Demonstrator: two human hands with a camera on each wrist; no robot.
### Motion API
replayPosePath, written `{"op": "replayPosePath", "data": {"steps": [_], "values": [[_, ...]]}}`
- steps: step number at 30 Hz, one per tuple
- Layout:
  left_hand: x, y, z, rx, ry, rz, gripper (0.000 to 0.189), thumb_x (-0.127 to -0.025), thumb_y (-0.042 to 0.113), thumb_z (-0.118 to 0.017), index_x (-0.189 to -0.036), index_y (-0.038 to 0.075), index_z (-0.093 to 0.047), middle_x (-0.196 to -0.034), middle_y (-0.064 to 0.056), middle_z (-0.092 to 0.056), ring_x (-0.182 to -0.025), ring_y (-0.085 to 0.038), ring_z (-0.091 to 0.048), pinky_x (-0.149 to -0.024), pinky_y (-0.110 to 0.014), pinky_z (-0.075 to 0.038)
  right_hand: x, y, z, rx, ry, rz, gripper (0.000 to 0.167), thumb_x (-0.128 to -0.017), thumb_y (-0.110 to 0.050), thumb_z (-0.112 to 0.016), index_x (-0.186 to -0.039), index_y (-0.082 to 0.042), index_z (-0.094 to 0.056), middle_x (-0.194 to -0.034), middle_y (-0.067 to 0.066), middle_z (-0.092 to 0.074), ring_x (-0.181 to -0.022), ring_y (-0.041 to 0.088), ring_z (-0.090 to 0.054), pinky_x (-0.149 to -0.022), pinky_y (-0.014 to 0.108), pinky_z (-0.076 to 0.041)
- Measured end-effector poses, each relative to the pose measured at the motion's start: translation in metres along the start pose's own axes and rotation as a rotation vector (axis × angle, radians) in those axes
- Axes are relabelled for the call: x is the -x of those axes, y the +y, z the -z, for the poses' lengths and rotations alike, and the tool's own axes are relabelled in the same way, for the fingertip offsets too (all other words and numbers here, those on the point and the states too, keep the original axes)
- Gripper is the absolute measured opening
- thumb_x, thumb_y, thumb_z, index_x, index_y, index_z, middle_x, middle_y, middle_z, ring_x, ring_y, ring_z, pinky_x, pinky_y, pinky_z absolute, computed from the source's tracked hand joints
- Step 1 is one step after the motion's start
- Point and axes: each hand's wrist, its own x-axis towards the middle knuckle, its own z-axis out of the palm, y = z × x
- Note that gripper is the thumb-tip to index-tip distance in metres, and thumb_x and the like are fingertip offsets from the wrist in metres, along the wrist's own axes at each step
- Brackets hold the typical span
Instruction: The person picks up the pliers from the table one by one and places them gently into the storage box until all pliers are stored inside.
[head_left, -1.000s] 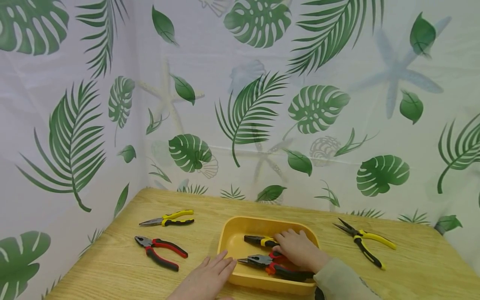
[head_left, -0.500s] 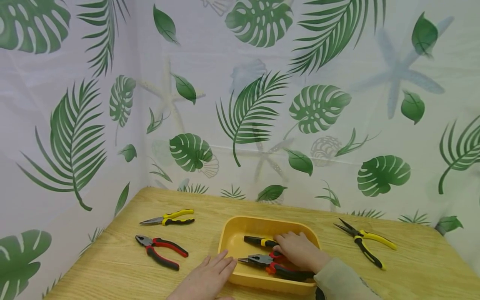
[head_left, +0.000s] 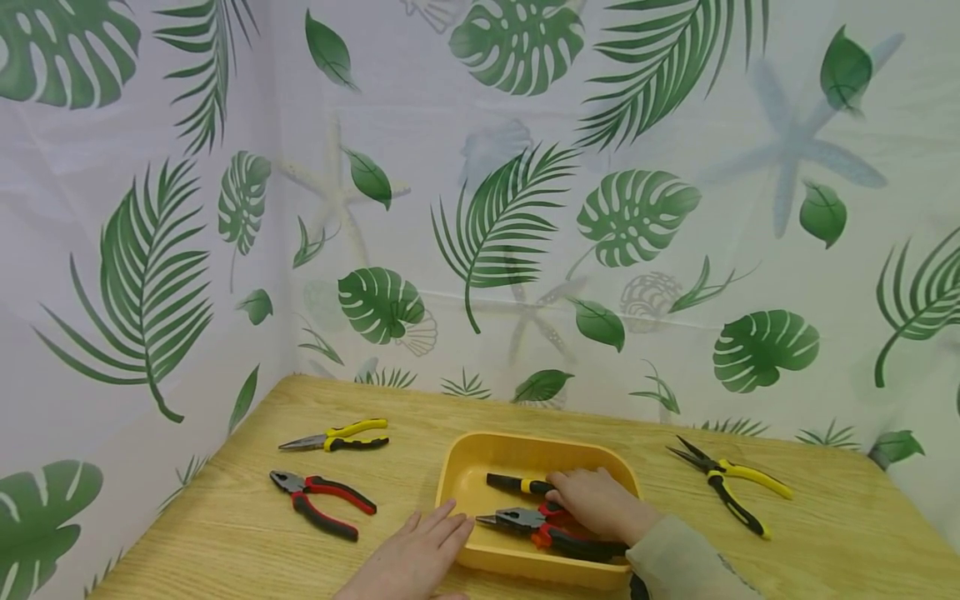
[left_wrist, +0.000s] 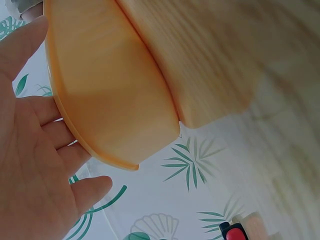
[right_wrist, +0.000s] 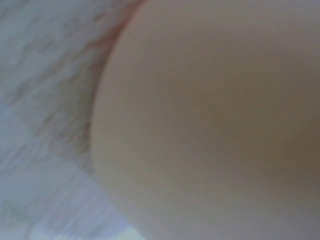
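A yellow plastic bin stands on the wooden table. My right hand reaches into its right side, fingers round the handles of yellow-and-black pliers whose dark jaws point left. Red-and-black pliers lie in front of that hand, with a pointed metal tip beside their jaws. My left hand has its fingers extended at the bin's left front rim. In the left wrist view those fingers lie against the rim, partly hidden by the wall. The right wrist view is blurred and filled by a pale surface.
Yellow-and-black long-nose pliers lie at the back left of the table, with red-and-black combination pliers before them. Right of the bin lie opened yellow-and-black long-nose pliers. A leaf-patterned cloth closes off the back and left.
The yellow-and-black pliers in my right hand have turned slightly, so their jaws look narrower, and the fingers have shifted a little. My left hand and the bin stay in place.
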Motion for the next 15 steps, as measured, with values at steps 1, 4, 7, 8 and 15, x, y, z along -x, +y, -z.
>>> {"op": "replayPosePath", "data": {"steps": [1,4,7,8,15], "values": [[0.0002,-0.0002,-0.0002,0.001,0.005,-0.004,0.074,-0.085,0.059,-0.037,-0.136,0.006,-0.035,-0.135,-0.008,-0.038,-0.129,-0.023,-0.023,-0.094,-0.047,-0.032,-0.0003,0.0001,-0.0002,-0.007,-0.003,-0.006,0.018,-0.092,-0.029,-0.046,-0.092,-0.014,-0.055,-0.071,-0.008,-0.053,-0.066,0.014,-0.053,-0.059,0.038,-0.039],[0.0003,-0.0005,-0.0001,-0.001,0.015,-0.012,0.074,-0.085,0.059,-0.036,-0.136,0.005,-0.035,-0.135,-0.008,-0.038,-0.129,-0.023,-0.024,-0.093,-0.047,-0.033,-0.0010,0.0004,-0.0007,-0.026,-0.009,-0.016,0.018,-0.092,-0.029,-0.045,-0.091,-0.014,-0.055,-0.070,-0.010,-0.052,-0.063,0.011,-0.051,-0.058,0.036,-0.039],[0.0002,-0.0011,-0.0001,-0.003,0.020,-0.018,0.074,-0.085,0.059,-0.036,-0.136,0.005,-0.035,-0.135,-0.009,-0.038,-0.129,-0.024,-0.024,-0.093,-0.047,-0.033,-0.0010,0.0003,-0.0004,-0.043,-0.009,-0.016,0.017,-0.093,-0.029,-0.045,-0.088,-0.016,-0.054,-0.067,-0.011,-0.049,-0.059,0.009,-0.047,-0.055,0.034,-0.037],[0.0002,-0.0012,0.0000,-0.004,0.020,-0.018,0.074,-0.085,0.059,-0.037,-0.136,0.005,-0.035,-0.135,-0.009,-0.038,-0.129,-0.024,-0.024,-0.093,-0.047,-0.033,-0.0009,0.0002,0.0000,-0.044,-0.006,-0.014,0.016,-0.093,-0.029,-0.045,-0.087,-0.016,-0.053,-0.066,-0.011,-0.048,-0.058,0.009,-0.046,-0.055,0.034,-0.036],[0.0000,-0.0016,-0.0005,-0.008,0.009,-0.012,0.074,-0.085,0.059,-0.037,-0.136,0.006,-0.035,-0.135,-0.008,-0.038,-0.129,-0.023,-0.023,-0.093,-0.047,-0.033,0.0009,-0.0009,0.0026,-0.035,0.010,0.003,0.016,-0.093,-0.029,-0.045,-0.088,-0.016,-0.054,-0.067,-0.012,-0.048,-0.059,0.008,-0.046,-0.055,0.033,-0.036]]}}
